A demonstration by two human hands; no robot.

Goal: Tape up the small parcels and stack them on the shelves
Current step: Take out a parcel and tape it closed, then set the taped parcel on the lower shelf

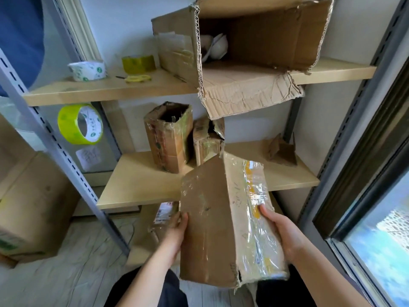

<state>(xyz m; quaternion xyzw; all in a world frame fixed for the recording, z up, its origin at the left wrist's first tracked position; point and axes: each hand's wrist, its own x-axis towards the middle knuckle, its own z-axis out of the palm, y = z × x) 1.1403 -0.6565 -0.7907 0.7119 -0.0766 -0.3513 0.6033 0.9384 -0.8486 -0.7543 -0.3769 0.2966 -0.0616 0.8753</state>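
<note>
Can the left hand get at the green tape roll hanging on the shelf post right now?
Probably not yet: the left hand is holding one side of the parcel. The tape roll hangs unobstructed on the post, up to the left.

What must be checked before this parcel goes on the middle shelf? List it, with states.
1. Grip: left hand and right hand hold the parcel from both sides: ok.
2. Parcel taped: clear tape covers its right face; the far end is hidden: cannot tell.
3. Free space on the middle shelf: bare board in front, left: ok.
4. Standing boxes close to the path: open-topped, could be knocked: not ok.
5. Big torn box overhangs the upper shelf above: not ok.
</note>
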